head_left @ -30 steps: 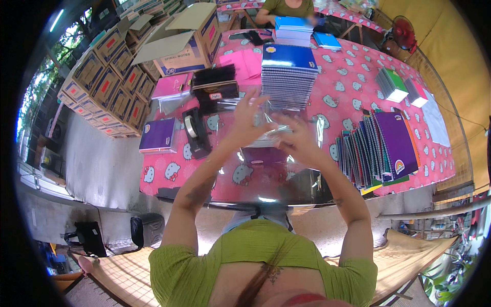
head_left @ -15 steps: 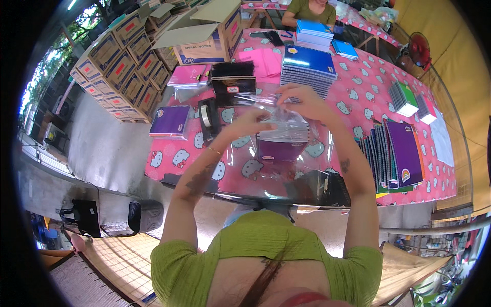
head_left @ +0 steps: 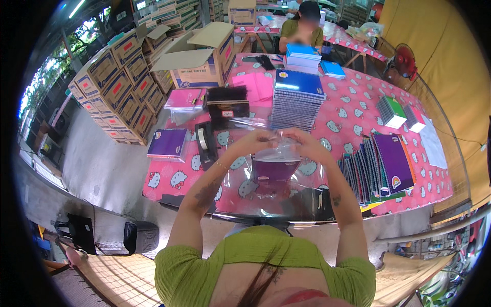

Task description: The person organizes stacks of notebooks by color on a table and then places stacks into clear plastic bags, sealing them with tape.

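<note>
A small bundle of purple notebooks (head_left: pixel 274 171) stands in front of me on a glossy clear sheet, inside a clear plastic bag (head_left: pixel 282 153). At the bag's top edge, my left hand (head_left: pixel 260 141) has its fingers closed on the gathered plastic. Level with it, my right hand (head_left: pixel 305 143) pinches the same plastic from the other side. The fingertips of both hands almost meet over the bundle. Left of my left hand is a black tape dispenser (head_left: pixel 206 145) with a roll of clear tape. A tall stack of blue spiral notebooks (head_left: pixel 296 102) rises just behind my hands.
Purple notebooks in clear wrap (head_left: pixel 168 144) lie at the table's left. A dark box (head_left: pixel 228 108) and pink sheets (head_left: pixel 254 88) are farther back. Spiral notebooks (head_left: pixel 378 168) lean in a row on the right. An open carton (head_left: pixel 199 66) stands back left; a person (head_left: pixel 303 33) sits across.
My right hand has come down to the bag's top beside my left hand, and the hands are closer together on the plastic. The whole view has tilted up, showing more of the far side.
</note>
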`<state>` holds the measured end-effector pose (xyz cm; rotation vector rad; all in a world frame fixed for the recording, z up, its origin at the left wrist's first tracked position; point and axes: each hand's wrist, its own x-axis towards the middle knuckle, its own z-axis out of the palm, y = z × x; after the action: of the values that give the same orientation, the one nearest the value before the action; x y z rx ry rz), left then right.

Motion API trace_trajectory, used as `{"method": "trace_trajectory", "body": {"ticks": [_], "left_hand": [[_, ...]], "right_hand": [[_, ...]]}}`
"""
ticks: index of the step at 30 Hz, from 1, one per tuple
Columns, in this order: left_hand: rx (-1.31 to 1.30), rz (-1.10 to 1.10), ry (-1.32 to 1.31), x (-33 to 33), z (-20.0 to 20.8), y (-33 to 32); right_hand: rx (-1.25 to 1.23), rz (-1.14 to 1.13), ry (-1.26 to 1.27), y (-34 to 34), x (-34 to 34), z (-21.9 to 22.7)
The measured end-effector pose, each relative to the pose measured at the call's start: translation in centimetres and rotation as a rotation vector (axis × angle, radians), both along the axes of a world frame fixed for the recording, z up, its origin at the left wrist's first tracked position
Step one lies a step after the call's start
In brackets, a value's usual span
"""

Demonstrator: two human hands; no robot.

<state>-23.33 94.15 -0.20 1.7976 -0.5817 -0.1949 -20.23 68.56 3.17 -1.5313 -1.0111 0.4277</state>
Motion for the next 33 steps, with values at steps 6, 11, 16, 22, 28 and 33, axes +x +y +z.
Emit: {"method": "trace_trajectory", "body": {"ticks": [6,11,16,22,28,33], "left_hand": [[0.575,0.080,-0.667,-5.9,2.5,-1.3],[0.591,0.175,-0.753,-7.3,1.3,-2.3],[0.572,0.188,-0.350,-5.3,3.4,-2.2],[0.945,0.381,-0.524,-5.1,3.4,-5.5],[0.582,0.246,-0.193,-1.2,2.3,-1.3],[-0.045,-0.097,0.369,2.0,1.7,-1.4]], "right_hand": [[-0.306,-0.268,-0.525,-1.3,-4.9,-0.1],[-0.278,-0.340,-0.719,-0.5,-5.5,-0.4],[-0.381,-0.284,-0.580,-0.4,-4.1,0.0],[-0.435,-0.430,-0.547,0.9,-3.9,0.5],[-0.426,-0.409,-0.483,0.3,-1.3,0.3],[-0.377,-0.310,-0.137,-1.4,1.1,-2.5]]}}
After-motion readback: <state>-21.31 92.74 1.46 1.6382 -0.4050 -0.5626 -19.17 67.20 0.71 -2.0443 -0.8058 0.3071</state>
